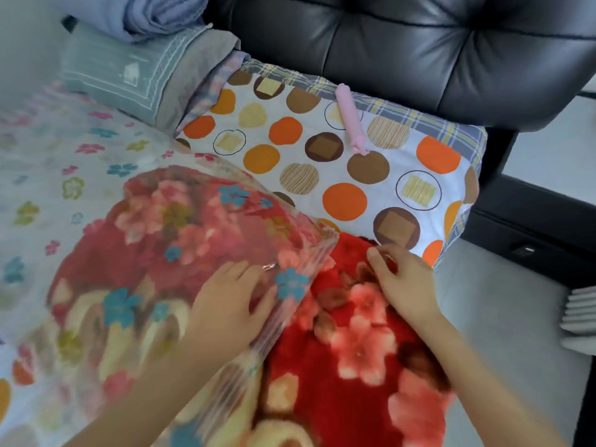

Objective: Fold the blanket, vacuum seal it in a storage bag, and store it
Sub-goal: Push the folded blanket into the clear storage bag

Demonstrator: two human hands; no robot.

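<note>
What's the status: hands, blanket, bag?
Left hand flat on storage bag. Right hand grips blanket, partly inside bag. Bag unsealed; nothing in the way.

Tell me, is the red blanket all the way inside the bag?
Partly in. Most of the blanket shows hazy through the clear bag, but its bright red end sticks out past the bag's open edge.

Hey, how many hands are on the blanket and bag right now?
2. The left hand rests flat on the clear flower-printed plastic storage bag; the right hand pinches the red floral fleece blanket where it sticks out of the bag. No other hand shows.
</note>
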